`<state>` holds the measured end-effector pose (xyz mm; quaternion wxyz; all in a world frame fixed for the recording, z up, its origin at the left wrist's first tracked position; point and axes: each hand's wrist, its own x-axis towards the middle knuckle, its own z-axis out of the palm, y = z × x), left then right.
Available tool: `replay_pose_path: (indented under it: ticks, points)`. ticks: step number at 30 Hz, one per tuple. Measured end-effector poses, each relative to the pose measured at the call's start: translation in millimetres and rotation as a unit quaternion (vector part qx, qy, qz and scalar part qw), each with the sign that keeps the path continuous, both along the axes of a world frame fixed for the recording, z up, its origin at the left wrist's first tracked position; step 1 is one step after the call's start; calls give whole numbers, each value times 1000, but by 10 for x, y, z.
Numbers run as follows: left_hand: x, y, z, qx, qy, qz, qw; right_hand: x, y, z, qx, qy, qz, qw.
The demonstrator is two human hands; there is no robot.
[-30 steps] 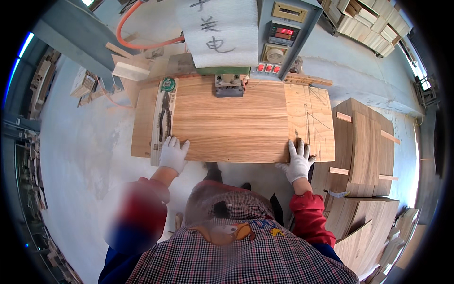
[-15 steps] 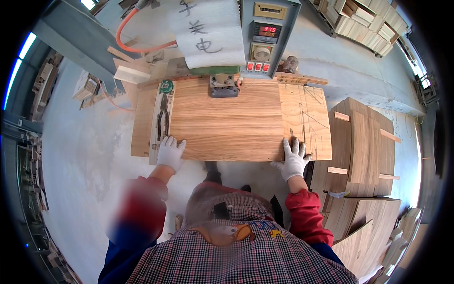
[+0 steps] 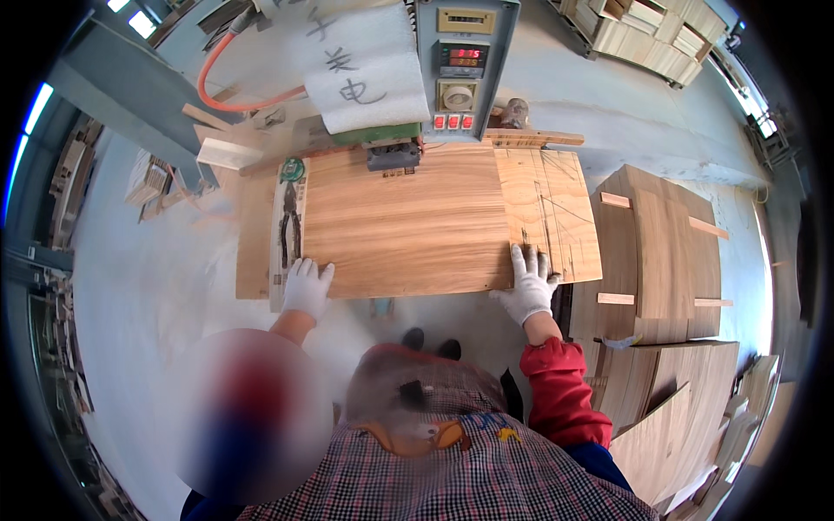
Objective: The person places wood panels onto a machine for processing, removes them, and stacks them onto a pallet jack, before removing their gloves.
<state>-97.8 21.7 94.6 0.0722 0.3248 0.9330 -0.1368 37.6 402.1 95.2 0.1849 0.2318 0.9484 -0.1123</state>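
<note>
A wide wooden panel point(image 3: 404, 221) lies flat on a workbench point(image 3: 556, 217), its far edge under a grey machine head point(image 3: 393, 154). My left hand point(image 3: 307, 287), in a white glove, rests on the panel's near left corner. At the near right corner my gloved right hand point(image 3: 530, 285) presses flat on the panel's edge. Both hands lie with fingers spread on the wood. Black pliers point(image 3: 289, 227) lie on a strip just beyond my left hand.
A control box point(image 3: 460, 61) with a red display and buttons stands above the panel. White cloth point(image 3: 360, 65) and an orange hose point(image 3: 228, 95) are behind. Stacked curved wooden boards point(image 3: 660, 252) stand at the right, more boards point(image 3: 669, 417) lower right.
The panel and both hands have slid further in under the machine head; the view has shifted closer to the machine.
</note>
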Motion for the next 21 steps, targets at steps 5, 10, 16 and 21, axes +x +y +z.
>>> replay_pose_path:
  ticks: [5, 10, 16, 21]
  points:
    - [168, 112, -97, 40, 16, -56, 997, 242, -141, -47, -14, 46, 23, 999]
    - [454, 394, -164, 134, -2, -113, 985, 596, -204, -63, -24, 72, -41, 996]
    - [131, 274, -76, 263, -60, 29, 962, 705, -229, -475, -162, 335, -206, 905]
    - [-128, 464, -277, 329, -114, 195, 917, 513, -153, -814, -199, 438, -362, 799]
